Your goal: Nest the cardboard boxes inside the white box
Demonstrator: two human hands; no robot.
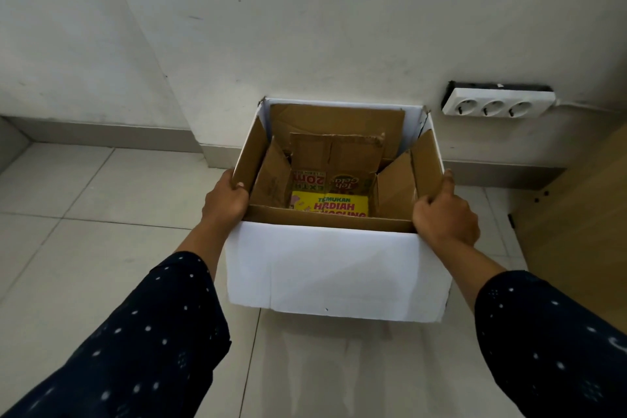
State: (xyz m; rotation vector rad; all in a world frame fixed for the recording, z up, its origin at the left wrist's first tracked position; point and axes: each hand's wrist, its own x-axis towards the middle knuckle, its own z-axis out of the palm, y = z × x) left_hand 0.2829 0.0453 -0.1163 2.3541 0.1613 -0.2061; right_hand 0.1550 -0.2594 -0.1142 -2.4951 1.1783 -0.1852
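Pale floor tiles [84, 214] and a scuffed wall [305, 10] frame the white box [332, 268], which sits between both hands. Inside it, a brown cardboard box [427, 159] lines the walls, with a smaller printed box [330, 205] nested deeper, beyond the fingers. Left hand [225, 200] and right hand [442, 214] have their fingers curled over the side rims, holding them. It looks light but floppy; gripping low on the corners seems safest.
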